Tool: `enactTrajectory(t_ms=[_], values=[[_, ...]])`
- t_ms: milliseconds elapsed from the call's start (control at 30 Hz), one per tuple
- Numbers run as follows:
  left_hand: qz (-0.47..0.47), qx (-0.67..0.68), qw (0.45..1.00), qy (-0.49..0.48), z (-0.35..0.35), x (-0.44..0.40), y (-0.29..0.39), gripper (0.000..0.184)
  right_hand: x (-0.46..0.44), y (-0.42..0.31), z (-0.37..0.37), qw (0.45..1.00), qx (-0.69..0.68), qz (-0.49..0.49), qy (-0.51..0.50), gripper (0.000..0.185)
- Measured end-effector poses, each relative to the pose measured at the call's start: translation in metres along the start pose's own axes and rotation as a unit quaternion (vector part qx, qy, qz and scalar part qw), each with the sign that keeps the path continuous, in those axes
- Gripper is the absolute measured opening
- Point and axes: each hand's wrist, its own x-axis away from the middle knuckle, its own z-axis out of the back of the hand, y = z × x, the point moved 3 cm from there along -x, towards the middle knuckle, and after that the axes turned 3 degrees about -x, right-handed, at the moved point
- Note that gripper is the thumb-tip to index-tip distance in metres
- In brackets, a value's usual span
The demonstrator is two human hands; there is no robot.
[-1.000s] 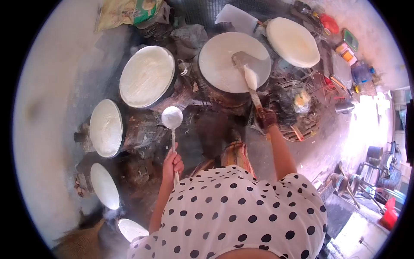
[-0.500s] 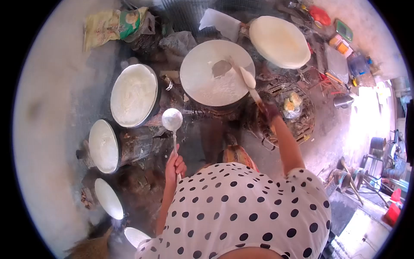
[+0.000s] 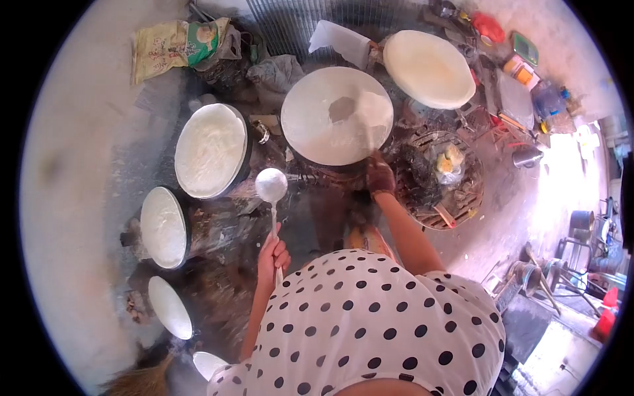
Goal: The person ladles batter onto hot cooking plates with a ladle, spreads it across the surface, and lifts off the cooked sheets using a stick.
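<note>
My left hand point(image 3: 273, 255) is closed round the handle of a metal ladle point(image 3: 271, 185), its bowl pointing up and coated white. My right hand point(image 3: 381, 177), in a dark glove, is at the near right edge of a large round pan point(image 3: 310, 125). Pale batter covers the pan, with a greyish bare-looking patch near its middle. A pale wooden paddle point(image 3: 370, 135), smeared by motion, reaches from my gloved fingers over the batter. To the left stand a pan with a white layer point(image 3: 210, 150) and another white-coated pan point(image 3: 163, 228).
Further pans point(image 3: 169, 309) stand at lower left. A round pale sheet stack point(image 3: 429, 69) sits at back right. Right of my gloved hand, a round rack point(image 3: 472, 191) bears a bagged yellowish lump point(image 3: 450, 162) and a red-tipped stick point(image 3: 446, 216). A printed sack point(image 3: 162, 51) leans at back left.
My right hand has moved left and slightly down, from beside the rack to the pan's near edge, and the paddle has swung over the batter. The ladle stays in my left hand.
</note>
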Motion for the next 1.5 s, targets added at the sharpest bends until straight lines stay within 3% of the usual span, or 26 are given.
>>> enactTrajectory(t_ms=[33,133,167,200,233,267,333,400,467,533,567,633,733,867,900,933,1100,1167,1200,1267,1333,1367,1400,1433,1467,1500], values=[[0.000,-0.002,1.000,0.000,0.002,0.000,0.000,0.041,-0.002,-0.011,-0.010,0.996,-0.015,0.083,-0.015,0.049],[0.015,-0.040,0.999,-0.010,0.005,0.003,0.005,0.041,-0.002,-0.029,0.017,0.990,-0.059,0.062,-0.111,0.044],[0.007,-0.038,0.999,-0.018,0.005,0.005,0.007,0.042,-0.020,0.027,-0.006,0.953,0.059,0.281,0.096,0.040],[-0.001,-0.031,0.999,-0.024,0.006,0.008,0.006,0.042,-0.011,0.017,0.004,0.952,0.061,0.285,0.095,0.040],[-0.003,-0.026,0.999,-0.022,0.007,0.011,0.004,0.042,0.006,0.015,0.022,0.992,-0.009,0.089,0.084,0.039],[-0.013,-0.031,0.999,-0.019,0.008,0.014,0.004,0.042,0.024,0.018,0.030,0.988,-0.079,-0.115,0.070,0.037],[-0.026,-0.039,0.999,-0.018,0.012,0.014,0.004,0.042,0.017,0.031,0.009,0.996,0.029,-0.077,0.014,0.033],[0.000,-0.026,0.999,-0.024,0.021,0.012,0.000,0.041,-0.014,0.065,-0.031,0.967,-0.210,0.141,-0.024,0.032],[-0.003,-0.038,0.999,-0.021,0.018,0.016,0.002,0.041,-0.014,0.038,0.000,0.981,-0.148,0.125,0.019,0.031],[0.014,-0.048,0.999,-0.017,0.021,0.015,0.001,0.041,-0.029,0.058,-0.005,0.981,-0.190,-0.027,0.016,0.039],[0.012,-0.049,0.999,-0.018,0.022,0.015,0.001,0.041,-0.026,0.061,-0.010,0.981,-0.191,-0.026,0.017,0.039],[0.016,-0.053,0.998,-0.011,0.020,0.013,0.001,0.039,-0.012,0.045,-0.015,0.969,-0.191,0.115,-0.106,0.039],[0.036,-0.076,0.996,-0.013,0.020,-0.001,0.000,0.038,-0.025,0.040,0.014,0.995,-0.059,0.071,-0.028,0.035],[0.037,-0.171,0.984,-0.023,0.010,-0.048,0.010,0.035,-0.021,0.012,0.032,0.990,-0.108,0.086,-0.002,0.033],[0.030,-0.192,0.981,-0.022,0.001,-0.066,0.015,0.033,-0.009,0.003,0.038,0.995,0.005,0.089,-0.036,0.033],[0.015,-0.222,0.975,-0.018,-0.008,-0.084,0.022,0.032,0.002,-0.001,0.045,0.986,0.121,0.091,-0.070,0.033],[-0.082,-0.308,0.948,-0.004,-0.080,-0.149,0.051,0.023,0.061,0.001,0.083,0.980,0.159,0.117,0.005,0.035],[-0.086,-0.275,0.958,0.001,-0.089,-0.181,0.042,0.021,0.058,0.019,0.059,0.983,0.147,0.104,0.038,0.036],[-0.085,-0.270,0.959,0.006,-0.098,-0.188,0.036,0.021,0.050,0.046,0.014,0.938,0.279,0.195,0.069,0.037],[-0.090,-0.263,0.960,0.032,-0.114,-0.194,0.025,0.021,0.056,0.029,-0.027,0.925,0.275,0.260,0.040,0.039],[-0.088,-0.234,0.967,0.052,-0.123,-0.197,0.018,0.021,0.052,0.004,-0.048,0.962,0.145,0.231,-0.020,0.040],[-0.087,-0.206,0.972,0.069,-0.126,-0.196,0.014,0.021,0.036,0.012,-0.067,0.971,-0.071,0.202,-0.105,0.040],[-0.084,-0.205,0.973,0.069,-0.117,-0.190,0.018,0.021,0.030,0.020,-0.077,0.927,-0.283,0.161,-0.184,0.041],[-0.002,-0.015,0.998,-0.067,-0.104,-0.181,0.027,0.020,0.037,0.009,-0.054,0.928,-0.283,0.157,-0.183,0.041],[0.077,0.175,0.961,-0.198,-0.102,-0.170,0.038,0.019,0.042,-0.018,-0.010,0.938,-0.292,0.086,-0.168,0.042],[0.027,0.129,0.977,-0.168,-0.107,-0.136,0.048,0.023,0.038,-0.031,0.017,0.941,-0.300,0.018,-0.154,0.043]])
